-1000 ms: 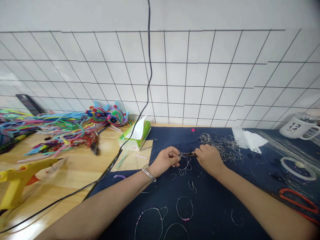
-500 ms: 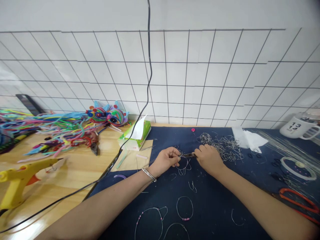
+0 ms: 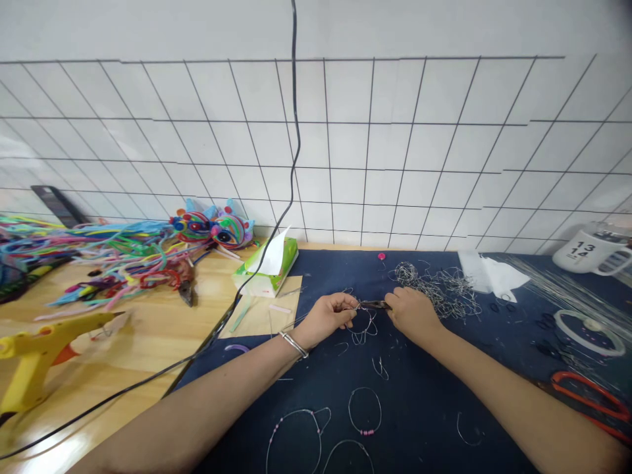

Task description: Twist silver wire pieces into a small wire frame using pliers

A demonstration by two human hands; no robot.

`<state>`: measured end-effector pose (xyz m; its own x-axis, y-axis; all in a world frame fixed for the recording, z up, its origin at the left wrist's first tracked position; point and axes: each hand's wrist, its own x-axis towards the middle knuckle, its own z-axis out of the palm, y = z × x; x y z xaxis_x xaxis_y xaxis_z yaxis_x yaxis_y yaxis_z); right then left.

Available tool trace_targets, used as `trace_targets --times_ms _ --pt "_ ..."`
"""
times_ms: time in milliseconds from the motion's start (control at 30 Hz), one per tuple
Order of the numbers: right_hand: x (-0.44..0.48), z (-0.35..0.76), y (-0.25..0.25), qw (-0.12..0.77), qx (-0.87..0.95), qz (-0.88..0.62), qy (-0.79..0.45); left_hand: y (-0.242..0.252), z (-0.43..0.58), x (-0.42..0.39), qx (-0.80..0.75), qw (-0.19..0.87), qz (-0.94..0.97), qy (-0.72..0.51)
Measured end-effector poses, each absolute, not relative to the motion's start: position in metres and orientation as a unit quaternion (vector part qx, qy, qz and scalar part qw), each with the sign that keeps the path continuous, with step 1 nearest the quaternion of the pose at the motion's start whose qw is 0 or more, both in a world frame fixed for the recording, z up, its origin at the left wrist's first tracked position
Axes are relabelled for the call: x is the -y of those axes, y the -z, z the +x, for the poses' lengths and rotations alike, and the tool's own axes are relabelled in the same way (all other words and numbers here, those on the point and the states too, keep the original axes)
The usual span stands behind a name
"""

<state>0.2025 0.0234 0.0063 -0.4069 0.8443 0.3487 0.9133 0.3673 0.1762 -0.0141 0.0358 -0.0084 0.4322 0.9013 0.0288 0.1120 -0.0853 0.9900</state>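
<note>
Thin silver wire, bent into small loops as a wire piece, is pinched between the thumb and fingers of my left hand. A pair of pliers is gripped in my right hand; its handles are hidden in the fist. The jaws point left and meet the wire at my left fingertips. Whether they are closed on it is too small to tell. Below on the dark blue mat lie a wire ring with pink beads and a larger beaded wire ring.
A wire tangle lies behind my right hand. At right are a white mug, a white ring and orange-handled scissors. Leftward are a tissue box, a yellow glue gun and colourful pipe cleaners. A black cable hangs down.
The pliers and my right hand have shifted very slightly, the pliers' jaws now looking a little turned. My left hand keeps its pinch on the wire.
</note>
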Motion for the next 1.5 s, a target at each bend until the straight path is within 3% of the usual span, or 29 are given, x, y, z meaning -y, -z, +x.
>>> trace_targets --times_ms 1200,1500 --pt "-0.0183 0.1945 -0.0032 0.140 0.817 -0.523 0.197 0.0031 -0.0165 -0.0333 -0.404 0.536 0.643 -0.369" --pt "-0.0182 0.1958 -0.0072 0.192 0.808 -0.506 0.234 0.0055 -0.0158 -0.0354 -0.424 0.535 0.620 -0.386"
